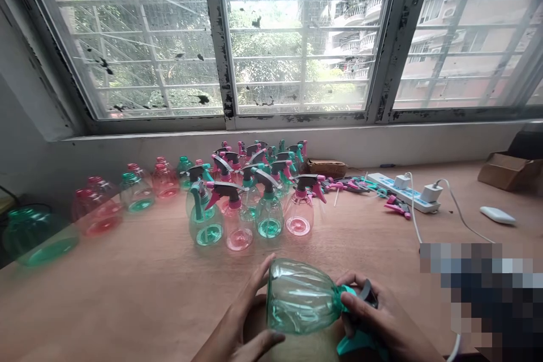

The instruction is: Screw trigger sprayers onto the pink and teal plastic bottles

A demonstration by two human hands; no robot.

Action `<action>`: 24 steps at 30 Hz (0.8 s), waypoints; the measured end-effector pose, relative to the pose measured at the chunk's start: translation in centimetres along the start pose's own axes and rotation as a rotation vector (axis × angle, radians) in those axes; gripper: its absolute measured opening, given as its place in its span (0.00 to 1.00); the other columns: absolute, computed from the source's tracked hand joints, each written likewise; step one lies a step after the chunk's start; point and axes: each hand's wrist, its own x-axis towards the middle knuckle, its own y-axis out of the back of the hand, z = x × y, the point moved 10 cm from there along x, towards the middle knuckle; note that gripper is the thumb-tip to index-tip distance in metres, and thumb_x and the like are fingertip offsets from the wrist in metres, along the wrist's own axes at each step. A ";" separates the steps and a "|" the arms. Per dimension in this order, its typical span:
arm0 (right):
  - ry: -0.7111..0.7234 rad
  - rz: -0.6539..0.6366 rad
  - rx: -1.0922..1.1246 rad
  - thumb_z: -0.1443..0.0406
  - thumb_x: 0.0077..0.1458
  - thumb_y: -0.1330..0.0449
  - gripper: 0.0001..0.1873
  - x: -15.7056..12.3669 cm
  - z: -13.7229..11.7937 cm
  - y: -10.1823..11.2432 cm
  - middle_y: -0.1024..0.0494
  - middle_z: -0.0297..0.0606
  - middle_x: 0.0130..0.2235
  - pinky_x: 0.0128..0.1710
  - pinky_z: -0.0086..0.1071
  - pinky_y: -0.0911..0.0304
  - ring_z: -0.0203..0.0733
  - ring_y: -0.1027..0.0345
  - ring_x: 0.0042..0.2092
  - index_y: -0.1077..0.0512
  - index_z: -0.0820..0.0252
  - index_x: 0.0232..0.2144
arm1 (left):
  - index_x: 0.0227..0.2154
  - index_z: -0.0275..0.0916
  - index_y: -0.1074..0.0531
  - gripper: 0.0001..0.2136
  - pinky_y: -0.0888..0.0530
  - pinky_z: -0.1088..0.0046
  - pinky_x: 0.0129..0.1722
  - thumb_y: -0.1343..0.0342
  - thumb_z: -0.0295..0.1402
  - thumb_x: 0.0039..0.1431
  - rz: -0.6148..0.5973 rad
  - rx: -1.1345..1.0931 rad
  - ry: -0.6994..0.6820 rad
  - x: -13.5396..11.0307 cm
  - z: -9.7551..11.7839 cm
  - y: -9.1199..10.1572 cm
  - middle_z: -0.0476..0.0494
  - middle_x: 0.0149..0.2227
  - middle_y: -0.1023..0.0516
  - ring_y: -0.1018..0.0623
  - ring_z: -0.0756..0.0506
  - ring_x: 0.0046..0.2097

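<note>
A clear green spray bottle (302, 297) lies on its side between my hands, its base to the left and its neck to the right. My left hand (250, 317) is curved around the base end, with thumb and fingers on the plastic. The fingers of my right hand (369, 308) are closed on the teal collar at the neck, where the spray head (358, 345) joins the bottle. Part of that head is hidden by the right hand. Beyond my hands stands a cluster of pink and green bottles (269, 218) with spray heads fitted.
Several bottles without heads (165, 181) stand to the left. Loose spray heads (350, 184) lie behind on the right, near a power strip (409, 195) with cables. A white mouse-shaped object (497, 215) and a cardboard box (509, 171) are at the right. Windows (297, 39) rise behind the table.
</note>
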 end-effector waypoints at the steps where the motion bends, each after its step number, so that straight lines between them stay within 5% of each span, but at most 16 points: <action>1: 0.004 -0.002 -0.001 0.48 0.51 0.31 0.22 0.0 0.0 0.0 0.20 0.32 0.20 0.24 0.28 0.39 0.39 0.30 0.23 0.26 0.60 0.35 | 0.71 0.58 0.54 0.41 0.42 0.53 0.70 0.36 0.45 0.61 0.005 -0.025 -0.008 0.0 0.3 0.0 0.47 0.75 0.52 0.43 0.32 0.72; 7: 0.018 -0.029 -0.031 0.50 0.52 0.30 0.21 0.1 0.0 -0.1 0.20 0.32 0.20 0.25 0.27 0.41 0.37 0.31 0.23 0.26 0.61 0.35 | 0.69 0.53 0.46 0.37 0.43 0.53 0.71 0.36 0.45 0.61 0.008 -0.111 0.081 -0.1 0.3 0.0 0.45 0.74 0.45 0.43 0.33 0.72; 16: 0.007 -0.029 0.000 0.48 0.52 0.31 0.22 -0.1 -0.4 -0.4 0.22 0.31 0.21 0.25 0.28 0.40 0.38 0.31 0.24 0.26 0.61 0.34 | 0.71 0.56 0.57 0.42 0.47 0.57 0.72 0.37 0.46 0.62 0.006 0.023 -0.001 -0.2 -0.4 0.2 0.48 0.74 0.48 0.45 0.36 0.73; 24: 0.003 -0.029 -0.064 0.47 0.50 0.31 0.23 -0.2 -0.5 -0.4 0.22 0.31 0.20 0.25 0.29 0.43 0.38 0.33 0.22 0.26 0.60 0.34 | 0.71 0.55 0.52 0.38 0.44 0.57 0.71 0.38 0.45 0.63 0.038 0.118 0.019 0.0 -0.7 0.9 0.48 0.73 0.44 0.41 0.35 0.72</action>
